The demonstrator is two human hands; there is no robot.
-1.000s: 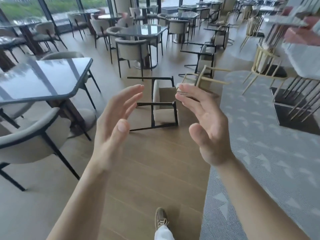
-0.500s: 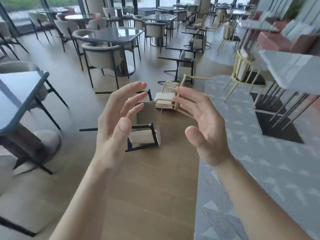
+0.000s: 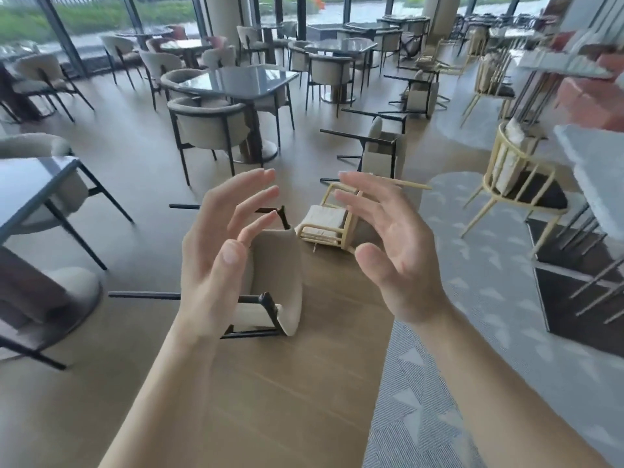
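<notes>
A beige chair with black legs [image 3: 277,278] lies tipped over on the wooden floor straight ahead, partly hidden by my left hand. My left hand [image 3: 219,251] is raised in front of it, palm turned inward, fingers relaxed and holding nothing. My right hand [image 3: 395,244] is raised opposite, palm facing the left one, fingers spread and empty. Beyond them a pale wooden chair [image 3: 329,221] lies on its side. Neither hand touches a chair.
Two more black-legged chairs [image 3: 381,153] [image 3: 420,94] lie toppled further back. A grey patterned carpet [image 3: 472,332] runs along the right, with an upright wooden chair [image 3: 520,184] and marble tables. A dark glass table [image 3: 30,187] stands at the left; tables with chairs [image 3: 236,82] fill the back.
The view has moved forward and turned: the toppled beige chair is now nearer and lower in the frame. Both hands stay raised and empty, fingers slightly more curved.
</notes>
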